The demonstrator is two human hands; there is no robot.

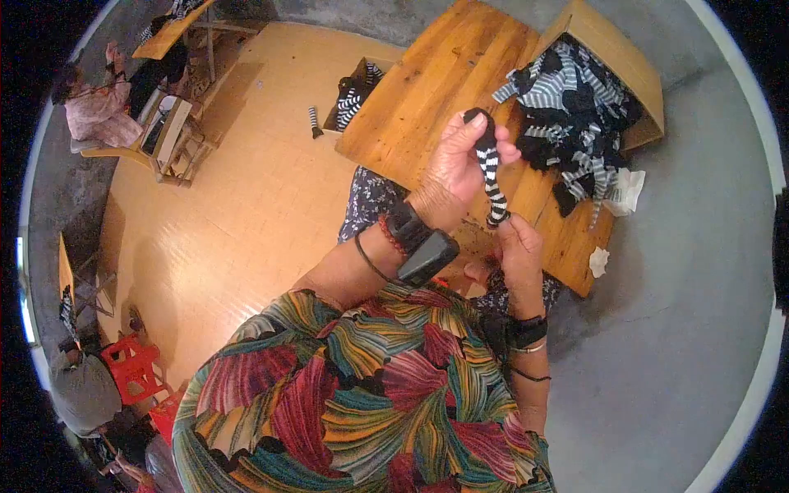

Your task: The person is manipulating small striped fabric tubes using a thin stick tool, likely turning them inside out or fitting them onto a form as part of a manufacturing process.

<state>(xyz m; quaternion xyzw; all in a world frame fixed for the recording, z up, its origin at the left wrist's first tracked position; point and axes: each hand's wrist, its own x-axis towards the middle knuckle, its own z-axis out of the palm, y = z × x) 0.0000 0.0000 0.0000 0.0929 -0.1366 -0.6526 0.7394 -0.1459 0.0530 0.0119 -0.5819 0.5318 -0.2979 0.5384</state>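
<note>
A narrow black-and-white striped knit piece (491, 171), shaped like a small sock, is stretched between my hands above the table edge. My left hand (464, 160) grips its black upper end, thumb on top and the other fingers curled behind. At the lower end, my right hand (521, 246) pinches the knit between thumb and fingers. Beyond my hands, a pile of striped and black knit pieces (567, 107) spills from a tipped cardboard box (629, 57) onto the wooden table (444, 62).
A crumpled white wrapper (629, 191) and a white scrap (599, 262) lie by the table's right edge. Left of the table, a floor box (335, 141) holds striped knits; one striped piece (315, 123) lies beside it. Other people sit at far left, near a red plastic stool (131, 368).
</note>
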